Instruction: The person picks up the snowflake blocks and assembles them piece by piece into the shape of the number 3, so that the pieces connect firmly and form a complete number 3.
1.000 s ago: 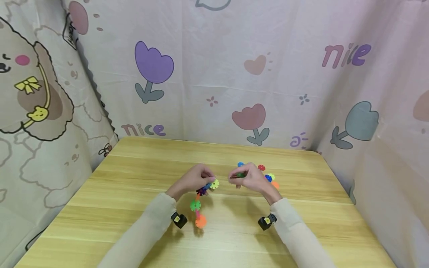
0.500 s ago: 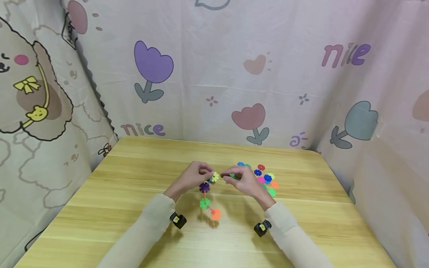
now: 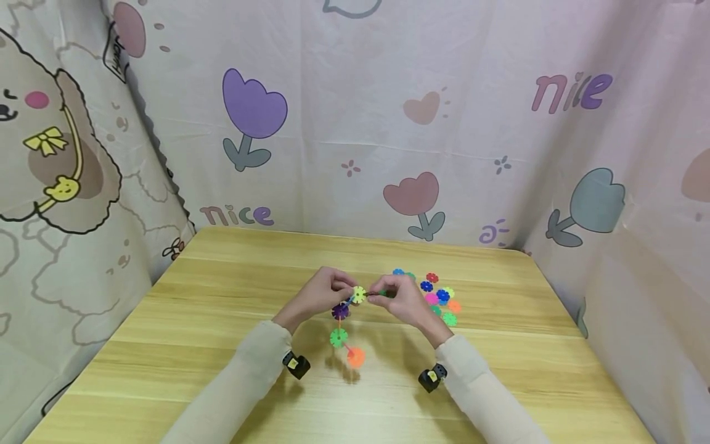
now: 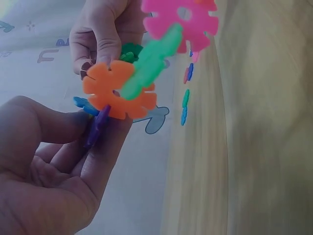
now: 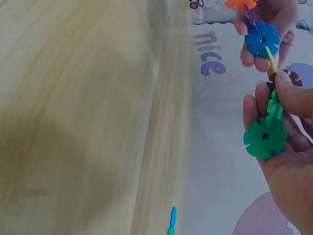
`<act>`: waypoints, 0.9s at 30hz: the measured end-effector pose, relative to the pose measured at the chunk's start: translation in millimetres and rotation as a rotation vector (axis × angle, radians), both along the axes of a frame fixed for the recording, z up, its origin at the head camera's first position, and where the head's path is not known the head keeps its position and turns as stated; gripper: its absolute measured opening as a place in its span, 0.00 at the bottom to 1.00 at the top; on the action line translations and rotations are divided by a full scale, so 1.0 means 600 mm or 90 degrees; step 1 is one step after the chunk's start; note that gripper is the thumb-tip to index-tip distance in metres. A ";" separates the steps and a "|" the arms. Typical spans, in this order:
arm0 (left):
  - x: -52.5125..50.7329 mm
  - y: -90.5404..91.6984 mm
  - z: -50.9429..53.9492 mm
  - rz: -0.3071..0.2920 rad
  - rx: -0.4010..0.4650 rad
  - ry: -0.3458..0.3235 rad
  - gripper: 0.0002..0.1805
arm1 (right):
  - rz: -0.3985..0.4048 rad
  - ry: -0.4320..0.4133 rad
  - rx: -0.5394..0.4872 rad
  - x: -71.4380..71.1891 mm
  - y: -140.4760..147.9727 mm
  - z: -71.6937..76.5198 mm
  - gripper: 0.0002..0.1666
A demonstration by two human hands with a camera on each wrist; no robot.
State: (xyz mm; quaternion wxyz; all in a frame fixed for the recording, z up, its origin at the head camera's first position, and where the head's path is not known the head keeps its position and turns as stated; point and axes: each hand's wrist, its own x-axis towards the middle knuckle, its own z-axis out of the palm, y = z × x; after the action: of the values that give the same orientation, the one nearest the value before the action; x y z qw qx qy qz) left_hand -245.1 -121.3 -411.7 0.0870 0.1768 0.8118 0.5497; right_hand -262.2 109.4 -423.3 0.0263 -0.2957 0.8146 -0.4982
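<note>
My left hand (image 3: 320, 292) pinches the upper end of a chain of notched discs near its yellow disc (image 3: 359, 295). Below hang a purple disc (image 3: 341, 311), a green disc (image 3: 339, 338) and an orange disc (image 3: 356, 357). In the right wrist view, a blue disc (image 5: 262, 40) sits between the purple and yellow ones. My right hand (image 3: 407, 301) pinches a dark brown disc (image 5: 294, 78) joined to two green discs, the lower one (image 5: 265, 137) lying by the palm. The brown disc meets the yellow disc's edge; whether they interlock I cannot tell.
Several loose discs, among them a red one (image 3: 432, 278), a pink one (image 3: 431, 298) and a light green one (image 3: 450, 319), lie on the wooden table (image 3: 222, 376) behind and right of my right hand. A patterned cloth (image 3: 333, 123) hangs behind the table.
My right hand has moved left and its brown disc has come up to the yellow disc. My left hand has raised the chain slightly, and its lower end has swung right.
</note>
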 end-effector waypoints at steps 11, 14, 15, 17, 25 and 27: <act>-0.003 0.012 0.012 0.020 0.003 0.011 0.12 | 0.014 -0.007 -0.024 -0.005 0.012 0.009 0.04; -0.004 0.011 0.014 0.023 -0.002 0.016 0.12 | 0.011 -0.012 -0.040 -0.006 0.020 0.012 0.04; -0.004 0.010 0.014 0.023 -0.005 0.018 0.12 | 0.009 -0.014 -0.043 -0.007 0.022 0.013 0.04; -0.004 0.009 0.014 0.024 -0.008 0.017 0.12 | 0.009 -0.017 -0.044 -0.007 0.025 0.014 0.04; -0.002 0.009 0.013 0.003 -0.006 0.020 0.12 | 0.038 -0.048 -0.013 -0.006 0.016 0.012 0.05; -0.001 0.009 0.012 0.005 -0.006 0.022 0.12 | 0.034 -0.049 -0.017 -0.005 0.014 0.011 0.04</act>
State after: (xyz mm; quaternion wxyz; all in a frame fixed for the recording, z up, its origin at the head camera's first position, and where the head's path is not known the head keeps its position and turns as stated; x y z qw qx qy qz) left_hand -245.6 -115.7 -404.2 0.0720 0.1829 0.8165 0.5429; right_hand -265.2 117.7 -416.9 0.0669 -0.2985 0.7983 -0.5188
